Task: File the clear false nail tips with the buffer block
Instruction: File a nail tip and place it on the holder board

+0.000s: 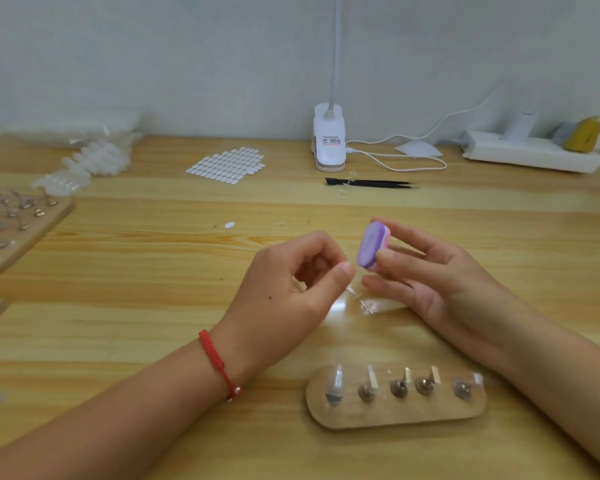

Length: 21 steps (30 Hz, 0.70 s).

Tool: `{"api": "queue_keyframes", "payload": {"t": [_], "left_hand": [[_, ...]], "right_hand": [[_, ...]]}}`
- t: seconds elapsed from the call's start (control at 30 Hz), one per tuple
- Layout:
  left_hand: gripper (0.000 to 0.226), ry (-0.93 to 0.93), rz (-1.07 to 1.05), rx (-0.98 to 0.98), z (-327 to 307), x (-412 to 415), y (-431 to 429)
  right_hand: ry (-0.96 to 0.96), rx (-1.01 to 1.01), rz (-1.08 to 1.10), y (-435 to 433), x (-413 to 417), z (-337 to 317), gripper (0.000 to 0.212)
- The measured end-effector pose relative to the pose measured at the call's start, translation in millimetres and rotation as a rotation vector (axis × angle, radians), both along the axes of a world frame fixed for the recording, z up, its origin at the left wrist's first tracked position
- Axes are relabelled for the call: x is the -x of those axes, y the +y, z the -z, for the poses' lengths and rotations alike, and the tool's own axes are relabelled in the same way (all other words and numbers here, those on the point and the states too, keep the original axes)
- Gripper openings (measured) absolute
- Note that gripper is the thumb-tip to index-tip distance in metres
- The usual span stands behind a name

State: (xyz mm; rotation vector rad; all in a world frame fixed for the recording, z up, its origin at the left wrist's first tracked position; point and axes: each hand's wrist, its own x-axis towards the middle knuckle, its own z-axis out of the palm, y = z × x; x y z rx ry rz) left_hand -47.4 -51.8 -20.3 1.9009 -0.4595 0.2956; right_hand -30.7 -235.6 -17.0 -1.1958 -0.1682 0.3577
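Nearness is what we weigh: the purple-and-pink oval buffer block (373,249), gripped upright in the right hand (440,282), stands just right of the left hand (291,282), pinched on something we cannot make out.

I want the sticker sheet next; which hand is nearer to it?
Left. The left hand is below-right of the sticker sheet in view; the right hand is farther right.

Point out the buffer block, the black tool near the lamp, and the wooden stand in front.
buffer block (370,247), head view, its purple face.
black tool (378,183), head view, middle of its length.
wooden stand (395,416), head view, bare wood along its near edge.
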Motion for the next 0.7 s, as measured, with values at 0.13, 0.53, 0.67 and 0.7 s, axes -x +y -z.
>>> {"api": "queue_keyframes", "payload": {"t": [0.13,0.53,0.67,0.7], "left_hand": [[0.016,-0.014,-0.06,0.072,-1.6,-0.7,3.0],[0.014,-0.026,-0.001,0.002,-2.1,0.5,0.9],[0.013,-0.064,-0.071,0.034,-1.4,-0.4,4.1],[0.013,-0.056,-0.09,0.033,-1.5,-1.3,4.4]], "right_hand": [[-0.048,0.123,-0.042,4.8,7.9,-2.4,0.039],[0.012,0.046,-0.004,3.5,3.1,-3.5,0.041],[0.04,0.07,-0.147,-0.9,-1.2,-5.8,0.041],[0.019,0.085,-0.175,0.2,0.2,-5.0,0.04]]}}
